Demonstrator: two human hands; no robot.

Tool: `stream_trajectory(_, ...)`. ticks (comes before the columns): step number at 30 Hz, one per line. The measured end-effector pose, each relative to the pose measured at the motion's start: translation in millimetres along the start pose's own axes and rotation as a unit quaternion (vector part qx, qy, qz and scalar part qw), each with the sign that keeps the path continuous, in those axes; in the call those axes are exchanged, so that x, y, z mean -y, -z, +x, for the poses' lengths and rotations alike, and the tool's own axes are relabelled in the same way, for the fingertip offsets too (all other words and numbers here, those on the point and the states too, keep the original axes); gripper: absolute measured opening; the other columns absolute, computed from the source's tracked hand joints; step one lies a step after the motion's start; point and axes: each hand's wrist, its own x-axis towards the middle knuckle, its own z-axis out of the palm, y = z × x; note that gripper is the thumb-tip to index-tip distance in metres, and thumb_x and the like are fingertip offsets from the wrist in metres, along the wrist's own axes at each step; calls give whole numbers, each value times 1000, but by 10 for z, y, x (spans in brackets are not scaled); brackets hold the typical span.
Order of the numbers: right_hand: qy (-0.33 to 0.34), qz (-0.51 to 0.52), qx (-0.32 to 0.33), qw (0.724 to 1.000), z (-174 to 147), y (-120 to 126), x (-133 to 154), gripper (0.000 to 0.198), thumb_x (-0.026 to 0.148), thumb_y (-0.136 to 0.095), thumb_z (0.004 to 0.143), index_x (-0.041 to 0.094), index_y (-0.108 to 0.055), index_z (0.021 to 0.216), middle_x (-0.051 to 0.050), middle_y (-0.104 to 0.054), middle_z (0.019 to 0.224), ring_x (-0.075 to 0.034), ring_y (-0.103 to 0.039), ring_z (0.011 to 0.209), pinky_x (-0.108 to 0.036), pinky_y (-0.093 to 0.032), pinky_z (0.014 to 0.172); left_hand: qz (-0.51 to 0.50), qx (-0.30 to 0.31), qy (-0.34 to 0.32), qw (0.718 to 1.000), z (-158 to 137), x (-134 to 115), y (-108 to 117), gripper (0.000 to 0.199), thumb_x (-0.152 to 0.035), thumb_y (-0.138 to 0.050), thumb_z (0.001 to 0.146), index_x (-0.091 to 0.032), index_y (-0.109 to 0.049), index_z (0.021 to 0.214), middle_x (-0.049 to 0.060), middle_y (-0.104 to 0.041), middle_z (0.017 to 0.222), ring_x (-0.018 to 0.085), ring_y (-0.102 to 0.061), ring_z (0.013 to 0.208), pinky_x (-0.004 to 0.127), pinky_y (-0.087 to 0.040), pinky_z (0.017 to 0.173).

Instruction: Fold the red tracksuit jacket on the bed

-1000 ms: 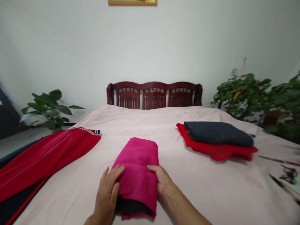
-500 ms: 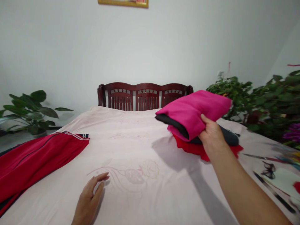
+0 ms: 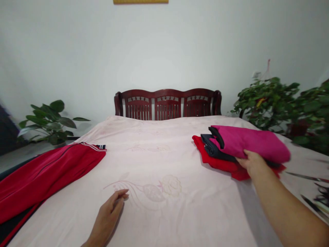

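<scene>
Your right hand [image 3: 253, 163] pinches the pink garment [image 3: 252, 140], your left hand [image 3: 111, 208] half-curled, empty; a hasty pull could skew the dark garment [image 3: 214, 151] beneath.

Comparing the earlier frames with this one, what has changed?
The right hand moved the folded magenta garment from mid-bed rightward, over the folded dark blue garment and red garment, and still grips it. The left hand let it go. The red striped garment at left stayed put.
</scene>
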Motion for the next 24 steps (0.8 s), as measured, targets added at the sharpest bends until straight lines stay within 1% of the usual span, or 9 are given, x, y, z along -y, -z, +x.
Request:
stream_trajectory(3,-96,39,0,995,-7,43,33,25,6,-43,86,18,-61,73,-20,-67,107,-18,-68,83,-38,-54,70,18,7,-8,1000,9,19,-14,36,-43,-51,88,-22,-67,113,6,-76,109,25,-70,108,41,-53,98)
stream_trajectory(6,-136,64,-6,989,-243,58,-29,26,6,-43,86,22,-55,69,-18,-68,102,-15,-67,75,-32,-54,68,39,14,-29,999,12,27,-31,33,-36,-51,87,-22,-68,112,7,-75,112,25,-69,108,43,-51,101)
stream_trajectory(9,-164,66,-4,984,-746,14,-313,25,1,-48,79,24,-52,70,-9,-67,87,-11,-64,63,-26,-54,61,68,3,-65,996,5,-8,-44,31,-30,-49,87,-21,-69,109,7,-73,111,25,-66,109,44,-50,102)
stream_trajectory(12,-191,47,41,980,-1382,-70,-700,22,3,-60,64,22,-57,74,-2,-65,71,-13,-62,58,-26,-54,56,103,3,-96,990,-6,-65,-46,29,-25,-47,88,-21,-70,106,7,-73,108,24,-65,107,44,-49,101)
stream_trajectory(13,-184,43,57,980,-1578,-100,-812,24,5,-64,60,22,-60,78,-2,-66,71,-14,-63,59,-26,-55,57,110,5,-103,989,-10,-83,-45,28,-23,-47,88,-22,-70,104,7,-73,107,24,-65,106,44,-49,101)
stream_trajectory(15,-143,13,134,981,-1894,-158,-981,34,13,-72,55,20,-65,88,-3,-70,78,-14,-64,64,-25,-55,59,121,10,-113,986,-18,-112,-41,28,-20,-47,87,-22,-70,102,7,-73,106,25,-64,105,44,-48,100)
stream_trajectory(18,-101,-65,234,965,-2140,-238,-1120,43,24,-74,53,16,-68,94,-7,-73,83,-16,-65,69,-26,-53,62,133,15,-122,983,-26,-135,-35,28,-17,-47,85,-22,-70,100,7,-72,104,24,-63,104,43,-48,99)
stream_trajectory(21,-43,-165,256,951,-2207,-297,-1223,41,29,-65,60,17,-69,100,-8,-75,92,-20,-68,85,-30,-52,76,137,19,-136,981,-24,-133,-34,27,-14,-48,83,-21,-69,99,7,-71,104,23,-63,103,42,-48,97)
stream_trajectory(24,54,-311,274,908,-2234,-329,-1334,41,27,-53,69,22,-69,107,-6,-75,105,-23,-66,102,-35,-47,91,143,21,-143,979,-16,-113,-45,28,-12,-48,82,-20,-69,99,7,-71,105,23,-62,103,41,-47,97)
